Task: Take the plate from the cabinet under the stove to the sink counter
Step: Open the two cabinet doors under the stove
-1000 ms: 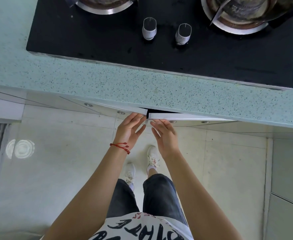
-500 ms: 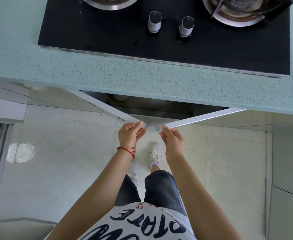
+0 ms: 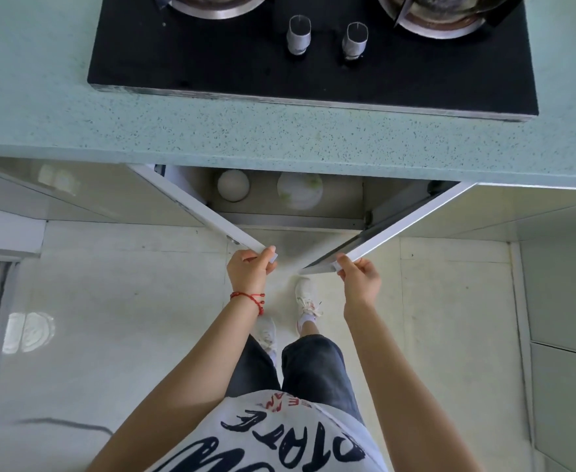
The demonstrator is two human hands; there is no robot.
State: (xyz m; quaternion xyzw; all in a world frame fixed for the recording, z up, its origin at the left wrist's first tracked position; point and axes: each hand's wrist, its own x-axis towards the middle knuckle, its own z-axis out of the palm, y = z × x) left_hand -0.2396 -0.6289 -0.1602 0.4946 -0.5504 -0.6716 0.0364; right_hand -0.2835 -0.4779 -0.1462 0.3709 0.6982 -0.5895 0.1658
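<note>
Now your left hand [image 3: 249, 267] and right hand [image 3: 361, 279] each pinch a cabinet door [image 3: 198, 206] edge; swing both wide, since the plate [image 3: 300, 192] sits at the cabinet's front edge.

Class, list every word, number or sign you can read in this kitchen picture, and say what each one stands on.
Shirt: large black letters, upside down to the camera and cut off; no whole word reads.
Shirt, small red lettering: too small to read.
Stove knobs: a plain pointer line, no numbers.
</note>
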